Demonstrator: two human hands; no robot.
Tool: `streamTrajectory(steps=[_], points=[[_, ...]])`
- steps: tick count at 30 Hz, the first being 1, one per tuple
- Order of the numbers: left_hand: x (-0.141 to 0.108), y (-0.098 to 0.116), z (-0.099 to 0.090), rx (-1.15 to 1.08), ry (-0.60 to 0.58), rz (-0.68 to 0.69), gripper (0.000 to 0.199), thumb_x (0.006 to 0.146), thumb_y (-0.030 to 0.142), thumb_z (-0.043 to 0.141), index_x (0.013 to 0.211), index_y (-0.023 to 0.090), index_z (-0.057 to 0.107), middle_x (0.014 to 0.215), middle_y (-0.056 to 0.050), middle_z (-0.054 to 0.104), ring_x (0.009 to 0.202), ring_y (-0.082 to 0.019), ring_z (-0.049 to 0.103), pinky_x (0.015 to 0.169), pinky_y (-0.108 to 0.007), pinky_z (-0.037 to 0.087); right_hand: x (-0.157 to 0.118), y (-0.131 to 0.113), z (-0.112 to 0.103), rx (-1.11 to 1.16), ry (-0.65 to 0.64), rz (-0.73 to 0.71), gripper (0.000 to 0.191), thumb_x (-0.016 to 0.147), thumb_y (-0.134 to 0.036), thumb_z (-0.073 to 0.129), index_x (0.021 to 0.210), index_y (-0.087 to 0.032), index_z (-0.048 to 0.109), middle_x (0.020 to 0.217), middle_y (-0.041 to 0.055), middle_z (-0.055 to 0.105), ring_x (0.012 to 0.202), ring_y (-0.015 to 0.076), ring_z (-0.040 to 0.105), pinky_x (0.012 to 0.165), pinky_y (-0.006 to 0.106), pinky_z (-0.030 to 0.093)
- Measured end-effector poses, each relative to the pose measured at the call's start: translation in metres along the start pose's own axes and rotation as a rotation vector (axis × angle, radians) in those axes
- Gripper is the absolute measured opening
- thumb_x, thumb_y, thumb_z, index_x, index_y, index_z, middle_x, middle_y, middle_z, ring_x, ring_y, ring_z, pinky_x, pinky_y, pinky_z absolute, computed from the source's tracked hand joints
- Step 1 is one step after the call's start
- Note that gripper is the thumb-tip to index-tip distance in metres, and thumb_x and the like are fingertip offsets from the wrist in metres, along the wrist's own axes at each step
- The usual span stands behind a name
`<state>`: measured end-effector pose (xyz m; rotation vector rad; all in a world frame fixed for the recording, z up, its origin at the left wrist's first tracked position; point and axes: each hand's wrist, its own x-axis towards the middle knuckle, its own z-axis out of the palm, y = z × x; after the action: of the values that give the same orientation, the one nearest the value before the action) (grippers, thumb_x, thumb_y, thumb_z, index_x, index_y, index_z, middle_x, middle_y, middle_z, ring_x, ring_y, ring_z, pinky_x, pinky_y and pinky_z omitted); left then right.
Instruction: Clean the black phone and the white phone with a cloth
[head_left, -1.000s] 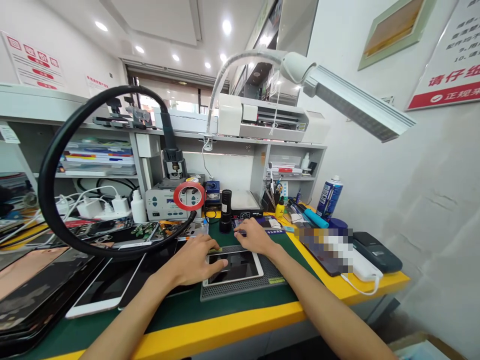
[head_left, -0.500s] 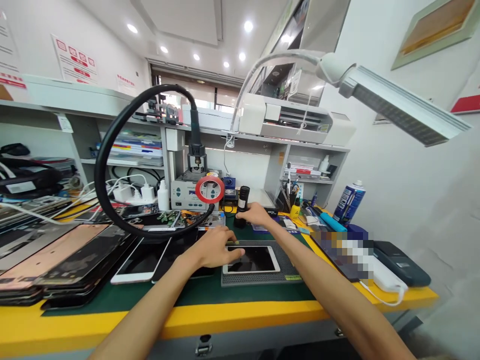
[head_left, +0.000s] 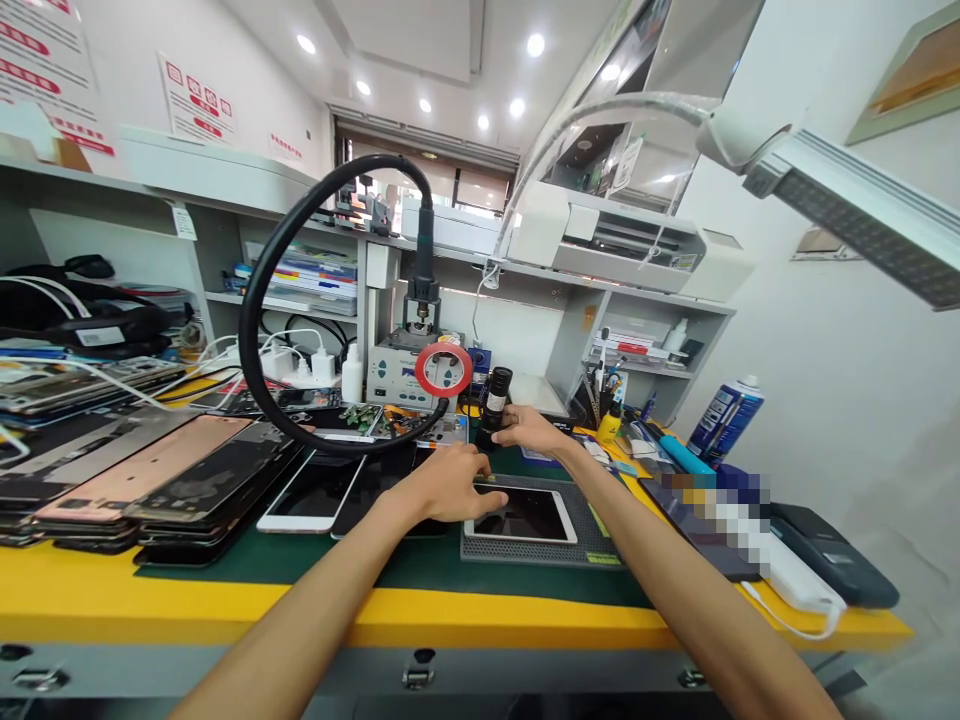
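Observation:
A white-framed tablet (head_left: 525, 513) with a dark screen lies face up on a grey perforated mat (head_left: 480, 550). My left hand (head_left: 450, 485) holds its left end, with the thumb over the screen and the fingers bent at the far edge. Behind the tablet, a black flashlight (head_left: 496, 392) stands on end, leaning slightly right. My right hand (head_left: 534, 430) has its fingers closed on the lower part of it; some fingertips are hidden behind the flashlight.
Stacked phone and tablet panels (head_left: 202, 460) fill the left side. A black hose (head_left: 251, 330) loops above the bench beside a control unit (head_left: 390, 375) and red tape roll (head_left: 421, 372). At right are a yellow bottle (head_left: 610, 425), spray can (head_left: 726, 415) and low lamp (head_left: 862, 205).
The camera has turned left, so everything sits further right in the picture. The flashlight leans a little more to the right. Both hands keep nearly the same places.

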<state>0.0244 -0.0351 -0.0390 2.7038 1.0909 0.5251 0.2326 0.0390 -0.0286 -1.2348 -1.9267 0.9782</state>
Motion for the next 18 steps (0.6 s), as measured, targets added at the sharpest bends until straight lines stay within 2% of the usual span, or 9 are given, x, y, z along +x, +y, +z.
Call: streamTrajectory(steps=[3, 8, 14, 18], points=[[0.000, 0.000, 0.000, 0.004, 0.003, 0.009, 0.058, 0.085, 0.066, 0.048, 0.104, 0.017, 0.072, 0.105, -0.015, 0.069, 0.100, -0.033, 0.062, 0.079, -0.040, 0.049, -0.007, 0.009, 0.000, 0.001, 0.054, 0.003, 0.033, 0.063, -0.019, 0.073, 0.095, -0.013, 0.064, 0.086, 0.0037, 0.067, 0.074, 0.0169, 0.061, 0.062, 0.025, 0.050], [0.001, -0.001, 0.003, 0.002, 0.016, 0.009, 0.055, 0.084, 0.063, 0.051, 0.106, 0.017, 0.072, 0.103, -0.015, 0.069, 0.101, -0.033, 0.061, 0.084, -0.041, 0.048, -0.016, 0.027, 0.001, 0.034, 0.227, 0.023, 0.039, 0.071, -0.020, 0.066, 0.110, -0.013, 0.063, 0.093, 0.0082, 0.070, 0.080, 0.0194, 0.066, 0.060, 0.025, 0.052], [0.003, -0.004, 0.008, 0.012, 0.046, -0.007, 0.048, 0.085, 0.058, 0.053, 0.106, 0.018, 0.071, 0.103, -0.013, 0.068, 0.101, -0.031, 0.062, 0.084, -0.039, 0.048, -0.018, 0.031, -0.005, 0.058, 0.436, 0.011, 0.027, 0.079, -0.032, 0.061, 0.098, -0.014, 0.066, 0.078, 0.0076, 0.070, 0.069, 0.0197, 0.067, 0.050, 0.025, 0.051], [0.005, -0.003, 0.008, 0.010, 0.076, -0.002, 0.042, 0.087, 0.053, 0.054, 0.101, 0.018, 0.071, 0.100, -0.013, 0.069, 0.099, -0.031, 0.063, 0.083, -0.038, 0.048, -0.024, 0.027, -0.004, 0.037, 0.484, 0.006, 0.027, 0.078, -0.037, 0.060, 0.090, -0.015, 0.068, 0.078, 0.0079, 0.071, 0.067, 0.0204, 0.069, 0.047, 0.024, 0.049]])
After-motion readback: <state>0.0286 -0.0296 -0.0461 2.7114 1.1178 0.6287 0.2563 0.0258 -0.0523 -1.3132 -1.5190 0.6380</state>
